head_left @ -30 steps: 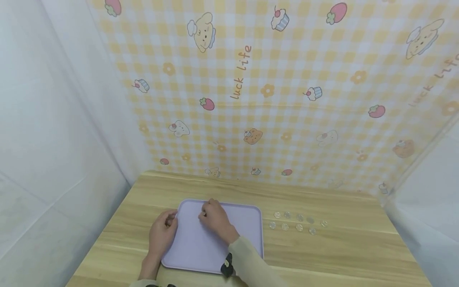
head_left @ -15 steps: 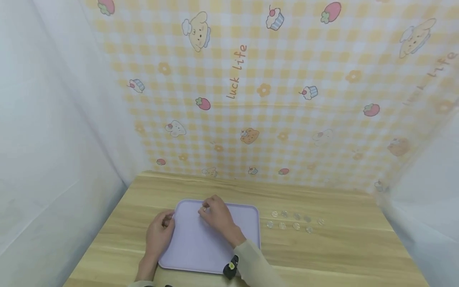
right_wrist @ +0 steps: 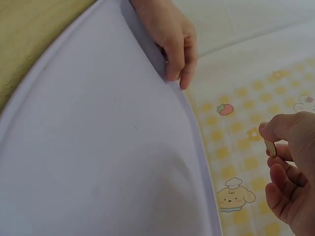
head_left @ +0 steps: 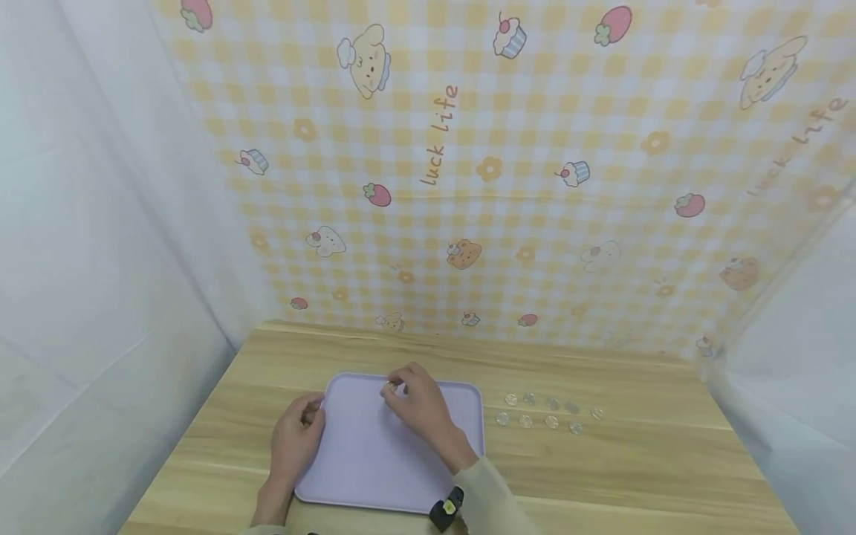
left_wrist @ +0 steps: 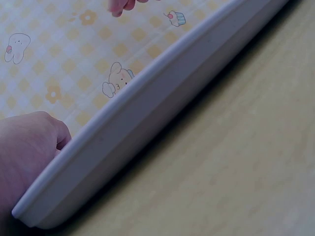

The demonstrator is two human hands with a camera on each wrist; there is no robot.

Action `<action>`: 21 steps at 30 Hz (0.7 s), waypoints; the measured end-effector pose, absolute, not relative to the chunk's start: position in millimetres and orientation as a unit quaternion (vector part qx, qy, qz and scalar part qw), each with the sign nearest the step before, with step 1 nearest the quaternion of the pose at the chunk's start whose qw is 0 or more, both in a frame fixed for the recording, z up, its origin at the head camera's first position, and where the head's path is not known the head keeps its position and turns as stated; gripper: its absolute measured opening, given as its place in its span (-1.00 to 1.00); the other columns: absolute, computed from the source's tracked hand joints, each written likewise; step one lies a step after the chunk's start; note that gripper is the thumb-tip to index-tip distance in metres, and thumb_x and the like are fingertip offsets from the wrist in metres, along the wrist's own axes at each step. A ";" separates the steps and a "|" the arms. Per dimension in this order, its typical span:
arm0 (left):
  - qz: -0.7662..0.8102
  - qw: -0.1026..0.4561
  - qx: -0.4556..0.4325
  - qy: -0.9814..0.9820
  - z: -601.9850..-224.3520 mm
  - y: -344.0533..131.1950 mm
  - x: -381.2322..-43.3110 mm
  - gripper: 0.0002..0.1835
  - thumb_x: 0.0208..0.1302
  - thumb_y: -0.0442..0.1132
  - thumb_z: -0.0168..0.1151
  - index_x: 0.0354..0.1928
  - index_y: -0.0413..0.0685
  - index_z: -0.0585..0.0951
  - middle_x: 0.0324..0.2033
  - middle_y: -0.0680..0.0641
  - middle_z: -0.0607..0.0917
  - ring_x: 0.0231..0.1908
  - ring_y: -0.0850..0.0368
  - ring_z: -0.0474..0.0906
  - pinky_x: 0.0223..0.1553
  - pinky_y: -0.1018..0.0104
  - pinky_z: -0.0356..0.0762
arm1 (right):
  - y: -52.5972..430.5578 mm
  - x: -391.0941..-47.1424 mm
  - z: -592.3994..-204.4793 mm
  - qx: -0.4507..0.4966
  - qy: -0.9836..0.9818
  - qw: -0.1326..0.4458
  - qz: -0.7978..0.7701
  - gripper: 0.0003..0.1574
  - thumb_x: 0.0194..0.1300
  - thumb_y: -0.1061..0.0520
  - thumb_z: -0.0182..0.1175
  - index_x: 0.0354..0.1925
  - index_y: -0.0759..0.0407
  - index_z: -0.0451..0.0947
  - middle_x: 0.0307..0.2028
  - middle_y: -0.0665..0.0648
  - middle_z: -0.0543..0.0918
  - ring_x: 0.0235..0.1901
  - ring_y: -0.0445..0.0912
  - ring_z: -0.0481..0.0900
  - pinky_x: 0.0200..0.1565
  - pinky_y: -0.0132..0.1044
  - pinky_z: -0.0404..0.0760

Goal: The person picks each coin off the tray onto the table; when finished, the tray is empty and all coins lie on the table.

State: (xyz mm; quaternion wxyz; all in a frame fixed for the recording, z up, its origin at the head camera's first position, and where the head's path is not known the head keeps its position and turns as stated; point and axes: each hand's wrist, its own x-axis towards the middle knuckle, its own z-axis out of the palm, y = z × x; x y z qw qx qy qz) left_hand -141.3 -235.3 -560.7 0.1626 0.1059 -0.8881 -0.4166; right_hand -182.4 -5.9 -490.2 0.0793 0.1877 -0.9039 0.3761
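A pale purple tray point(head_left: 374, 461) lies flat on the wooden table. My left hand point(head_left: 295, 440) holds its left rim, the thumb and a finger bent at the edge in the right wrist view. Above the tray's far part, my right hand point(head_left: 423, 405) pinches a small round coin point(right_wrist: 270, 148) between thumb and fingers. That coin looks yellowish and is seen nearly edge-on. In the left wrist view, the tray's outer wall point(left_wrist: 128, 128) fills the middle, and a few fingertips of the right hand point(left_wrist: 124, 5) show at the top.
To the right of the tray, several shiny coins point(head_left: 525, 421) lie in two rough rows on the wooden table point(head_left: 602, 475). A yellow checked cloth point(head_left: 488, 208) hangs behind the table. White sheets point(head_left: 100, 260) hang at both sides.
My right hand has shifted slightly to the right and turned, and the coin between its fingers now shows more. My left hand stays at the rim. The head view has drifted a little.
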 end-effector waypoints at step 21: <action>-0.420 0.161 0.108 -0.886 -562.1 -234.2 -141.7 -0.70 0.31 -0.32 0.20 0.07 -0.10 0.64 -0.20 -0.08 0.73 -0.31 0.18 0.55 -0.33 0.47 0.54 | 54.0 -175.2 -493.4 0.151 -0.898 0.125 0.395 -0.71 0.23 0.00 0.37 -0.12 0.12 0.70 -0.23 -0.07 0.65 -0.31 -0.16 0.56 -0.32 -0.47 0.52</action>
